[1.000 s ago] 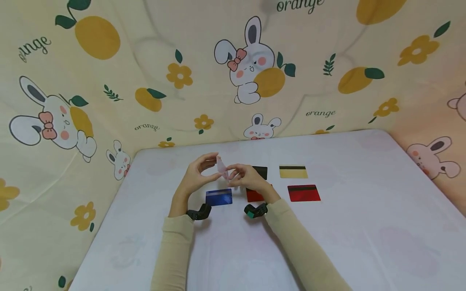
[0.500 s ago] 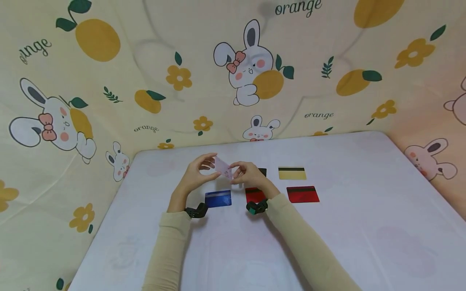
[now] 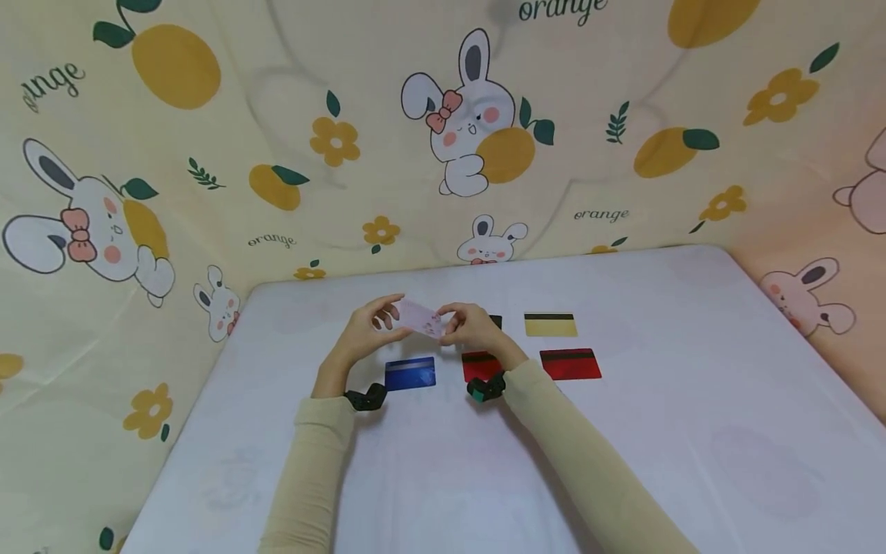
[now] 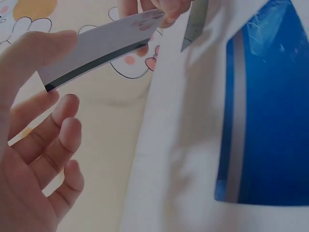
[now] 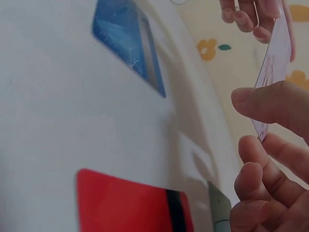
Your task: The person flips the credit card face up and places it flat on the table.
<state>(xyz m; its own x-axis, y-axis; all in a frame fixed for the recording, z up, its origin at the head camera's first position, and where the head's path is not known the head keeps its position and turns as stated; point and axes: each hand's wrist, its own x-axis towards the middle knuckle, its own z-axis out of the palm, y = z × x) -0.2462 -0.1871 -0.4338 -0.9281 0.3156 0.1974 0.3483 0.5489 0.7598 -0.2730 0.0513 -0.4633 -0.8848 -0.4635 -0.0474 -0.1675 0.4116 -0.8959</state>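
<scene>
From the head we look forward and down, well back; from each wrist, close in — both wrist views share the pale card (image 4: 104,41).

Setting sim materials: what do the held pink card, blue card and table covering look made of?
Pink card: likely smooth plastic; holds its shape in midair, crisp edges. Blue card: probably plastic, seemingly glossy; pale patches could be glare or print. Table covering: matte, perhaps cloth or vinyl; faint creases.

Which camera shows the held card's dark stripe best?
The left wrist view: the dark stripe runs plainly across the held card, near its lower edge. The head and right wrist views show the card, but no stripe.
</scene>
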